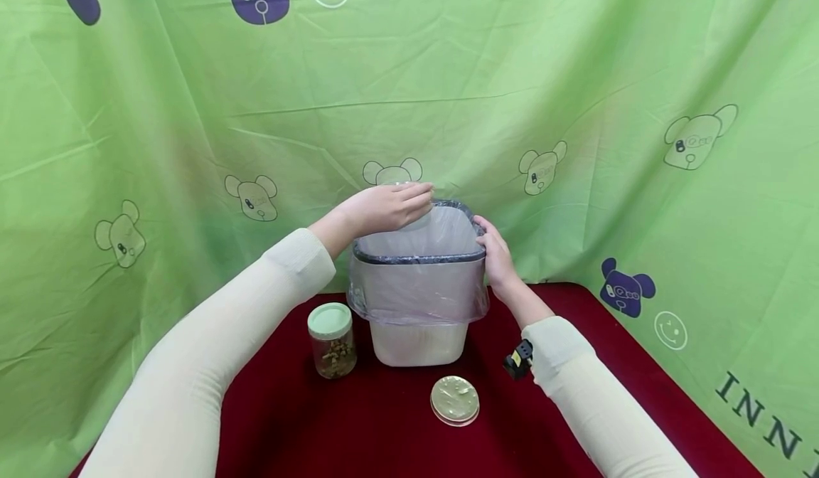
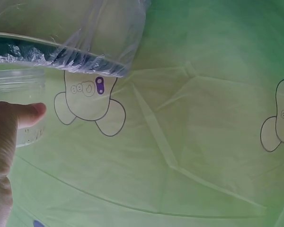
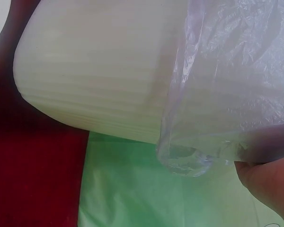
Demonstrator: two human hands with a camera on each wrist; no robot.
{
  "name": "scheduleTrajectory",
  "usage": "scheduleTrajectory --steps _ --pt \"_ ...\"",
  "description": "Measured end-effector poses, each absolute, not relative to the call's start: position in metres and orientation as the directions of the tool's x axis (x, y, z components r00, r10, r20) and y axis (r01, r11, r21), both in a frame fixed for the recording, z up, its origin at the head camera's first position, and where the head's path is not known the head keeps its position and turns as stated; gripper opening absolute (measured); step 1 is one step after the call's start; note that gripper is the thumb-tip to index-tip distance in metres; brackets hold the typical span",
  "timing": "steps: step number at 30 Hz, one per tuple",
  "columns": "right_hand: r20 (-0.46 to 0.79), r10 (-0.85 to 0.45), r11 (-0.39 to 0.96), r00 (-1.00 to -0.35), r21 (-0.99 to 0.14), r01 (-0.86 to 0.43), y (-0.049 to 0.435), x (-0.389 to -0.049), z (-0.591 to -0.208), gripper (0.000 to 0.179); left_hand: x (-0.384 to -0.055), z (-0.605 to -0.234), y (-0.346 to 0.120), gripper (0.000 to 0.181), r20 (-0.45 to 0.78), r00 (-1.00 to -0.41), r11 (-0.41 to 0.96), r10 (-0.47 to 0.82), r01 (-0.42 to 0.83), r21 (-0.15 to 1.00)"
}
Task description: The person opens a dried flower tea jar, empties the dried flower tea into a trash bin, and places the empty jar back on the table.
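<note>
My left hand (image 1: 392, 208) is above the left part of the bin's mouth and grips a clear jar. The jar (image 2: 32, 85) shows its threaded mouth beside the bin's rim in the left wrist view, with a few small specks inside near its base. In the head view the hand hides most of it. The pale bin (image 1: 419, 344) stands upright, lined with a clear plastic bag (image 1: 419, 289) folded over its dark rim. At the bin's right side my right hand (image 1: 499, 261) holds the rim through the bag, fingers over the edge.
A lidded jar (image 1: 331, 343) with a pale green lid and brown bits inside stands left of the bin. A round gold lid (image 1: 455, 400) lies in front on the red tablecloth (image 1: 377, 435). Green printed cloth (image 1: 473, 108) hangs close behind and on both sides.
</note>
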State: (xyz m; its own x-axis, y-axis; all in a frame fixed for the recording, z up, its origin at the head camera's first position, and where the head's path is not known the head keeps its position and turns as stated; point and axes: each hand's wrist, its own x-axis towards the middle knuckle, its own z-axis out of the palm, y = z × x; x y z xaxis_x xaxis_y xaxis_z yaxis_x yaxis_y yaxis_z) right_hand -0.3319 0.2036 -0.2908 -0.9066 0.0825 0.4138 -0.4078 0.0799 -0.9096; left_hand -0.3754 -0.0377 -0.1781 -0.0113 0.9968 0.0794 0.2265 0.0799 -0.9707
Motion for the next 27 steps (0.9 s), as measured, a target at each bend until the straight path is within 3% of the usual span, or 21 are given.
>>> scheduleTrajectory --steps 5,11,17,20,23,27 --pt "0.406 0.081 0.071 -0.910 -0.913 -0.401 0.204 -0.330 -0.290 0.057 -0.376 -0.177 -0.042 0.037 0.093 -0.033 0.098 0.995 0.219 -0.971" --pt "0.403 0.083 0.072 -0.912 -0.915 -0.397 0.204 -0.330 -0.289 0.057 -0.373 -0.177 -0.047 0.042 0.202 -0.074 0.215 0.977 0.345 -0.914" --pt "0.401 0.085 0.071 -0.912 -0.916 -0.395 0.204 -0.331 -0.289 0.057 -0.374 -0.179 -0.048 0.039 0.342 -0.035 0.322 0.939 0.438 -0.839" --pt "0.400 0.082 0.071 -0.913 -0.916 -0.395 0.204 -0.332 -0.289 0.057 -0.375 -0.180 -0.048 0.036 0.381 -0.042 0.355 0.924 0.470 -0.808" --pt "0.401 0.080 0.073 -0.913 -0.915 -0.396 0.204 -0.332 -0.289 0.057 -0.375 -0.180 -0.048 0.039 0.414 -0.094 0.402 0.906 0.502 -0.766" --pt "0.403 0.076 0.076 -0.912 -0.915 -0.397 0.204 -0.332 -0.289 0.057 -0.372 -0.176 -0.050 0.069 0.462 -0.221 0.498 0.859 0.574 -0.650"
